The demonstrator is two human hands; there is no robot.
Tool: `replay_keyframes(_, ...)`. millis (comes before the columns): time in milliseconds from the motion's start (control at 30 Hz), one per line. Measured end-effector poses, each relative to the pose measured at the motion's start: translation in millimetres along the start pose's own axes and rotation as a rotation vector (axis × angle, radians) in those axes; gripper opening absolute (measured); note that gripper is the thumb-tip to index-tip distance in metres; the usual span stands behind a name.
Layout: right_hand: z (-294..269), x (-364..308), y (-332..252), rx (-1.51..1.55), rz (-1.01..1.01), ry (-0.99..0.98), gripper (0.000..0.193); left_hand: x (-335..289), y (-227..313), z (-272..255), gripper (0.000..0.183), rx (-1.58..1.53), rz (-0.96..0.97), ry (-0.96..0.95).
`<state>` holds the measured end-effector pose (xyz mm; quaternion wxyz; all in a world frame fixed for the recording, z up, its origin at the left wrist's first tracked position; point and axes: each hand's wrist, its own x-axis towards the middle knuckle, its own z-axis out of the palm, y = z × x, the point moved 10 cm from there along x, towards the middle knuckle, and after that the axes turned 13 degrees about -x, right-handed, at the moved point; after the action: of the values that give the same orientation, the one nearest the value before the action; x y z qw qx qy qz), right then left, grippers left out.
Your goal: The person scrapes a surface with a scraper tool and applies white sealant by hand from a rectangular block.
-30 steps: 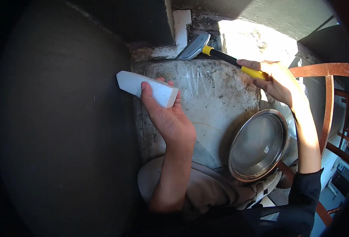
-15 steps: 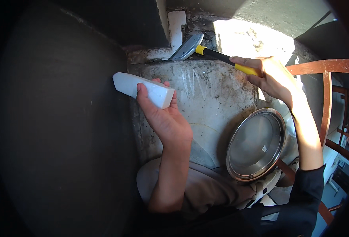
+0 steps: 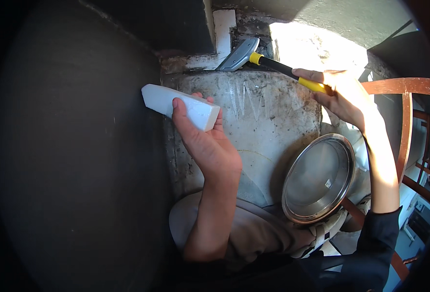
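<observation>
**A:** Any containers in view?

**B:** 1 round metal pan (image 3: 318, 179), shallow, with a bright rolled rim. It leans tilted against the right edge of the stone slab (image 3: 268, 131), its hollow side facing up. Nothing lies in it; the inside is dull grey steel with 1 small pale mark.

**A:** And the hands?

**B:** The left hand (image 3: 209, 143) is closed in a firm grip round a white rectangular block (image 3: 181, 107), thumb on the near face, fingers behind. The block is smooth and chalky, with sharp corners, and is held over the slab's upper left corner, its far end jutting out past the edge. The right hand (image 3: 344, 97) is wrapped tight on the yellow part of a hammer handle (image 3: 293, 75). The handle turns black toward the grey metal hammer head (image 3: 239, 54), which sits at the slab's far edge; I cannot tell whether it touches.

**A:** The surface itself?

**B:** A thick pale slab, rough and stained, dark grime down its left side, with thin scratched zigzag lines near the top middle. Behind it stand white tile pieces (image 3: 222, 36) and a dark wall; strong sunlight falls on the ground at upper right.

**A:** Anything around it?

**B:** A reddish wooden chair frame (image 3: 407, 95) on the right. The person's knees, in pale trousers (image 3: 254, 233), press up to the slab's near edge.
</observation>
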<state>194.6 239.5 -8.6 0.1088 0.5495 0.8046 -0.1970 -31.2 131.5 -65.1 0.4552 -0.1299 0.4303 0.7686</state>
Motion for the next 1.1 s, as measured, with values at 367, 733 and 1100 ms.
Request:
replay_keyframes(367, -3.1, -7.7, -22.0, 0.122, -0.211, 0.264, 0.048, -2.4, -3.5, 3.5, 0.058, -0.019, -0.023, -0.019)
replay_keyframes(733, -4.6, -5.1, -46.0, 0.003, -0.036, 0.073, 0.048, 1.6, 4.5, -3.4, 0.055, -0.034, 0.0, 0.017)
replay_keyframes(1100, -10.4, -13.0, -58.6, -0.179, 0.013, 0.1, 0.048, -0.1, 3.4, 1.3, 0.062, -0.001, -0.01, -0.018)
